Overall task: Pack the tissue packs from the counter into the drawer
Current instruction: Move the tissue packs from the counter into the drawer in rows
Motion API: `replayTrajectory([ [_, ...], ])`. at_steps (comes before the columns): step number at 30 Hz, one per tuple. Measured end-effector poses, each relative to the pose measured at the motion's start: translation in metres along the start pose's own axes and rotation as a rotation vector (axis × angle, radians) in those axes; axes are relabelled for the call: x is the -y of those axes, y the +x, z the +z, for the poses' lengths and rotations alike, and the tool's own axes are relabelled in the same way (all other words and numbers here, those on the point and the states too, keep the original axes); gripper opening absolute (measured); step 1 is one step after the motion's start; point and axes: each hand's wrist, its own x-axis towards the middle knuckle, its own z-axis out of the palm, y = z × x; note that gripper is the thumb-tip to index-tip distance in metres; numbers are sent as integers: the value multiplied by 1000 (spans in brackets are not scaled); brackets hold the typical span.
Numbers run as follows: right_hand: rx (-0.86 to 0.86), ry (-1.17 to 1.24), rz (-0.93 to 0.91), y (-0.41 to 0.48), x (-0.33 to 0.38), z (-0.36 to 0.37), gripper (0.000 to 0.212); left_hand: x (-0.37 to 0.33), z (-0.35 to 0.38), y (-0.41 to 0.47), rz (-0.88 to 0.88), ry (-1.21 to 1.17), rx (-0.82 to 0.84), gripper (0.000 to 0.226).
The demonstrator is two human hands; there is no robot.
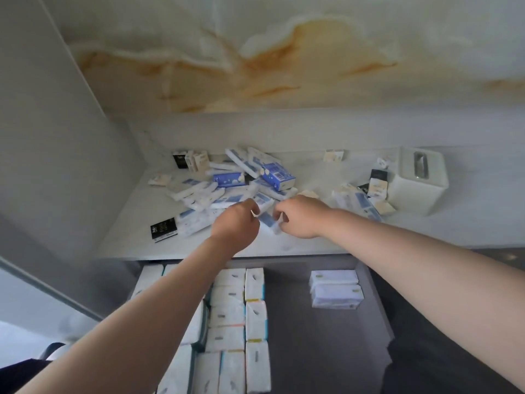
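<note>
A heap of blue-and-white tissue packs (227, 183) lies on the white counter (136, 240), with a few black and beige packs among them. Both hands reach over the counter's front part. My left hand (237, 226) and my right hand (301, 218) each pinch an end of one blue-and-white pack (268, 221) lying between them. Below the counter the grey drawer (321, 336) stands open. Rows of white tissue packs (241, 317) fill its left side, and two white packs (335, 288) sit stacked at its back right.
A white square tissue box (417, 180) with a metal slot stands at the counter's right. More small packs (360, 200) lie beside it. A grey cabinet wall (56, 137) borders the counter on the left. The drawer's right half shows bare grey floor.
</note>
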Motion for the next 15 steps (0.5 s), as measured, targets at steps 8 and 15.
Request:
replayTrajectory([
  [8,-38,10,-18,60,-2,20,65,50,-15,41,23,160,14,53],
  [15,-37,-90,-40,104,12,41,94,68,3,68,77,323,84,58],
])
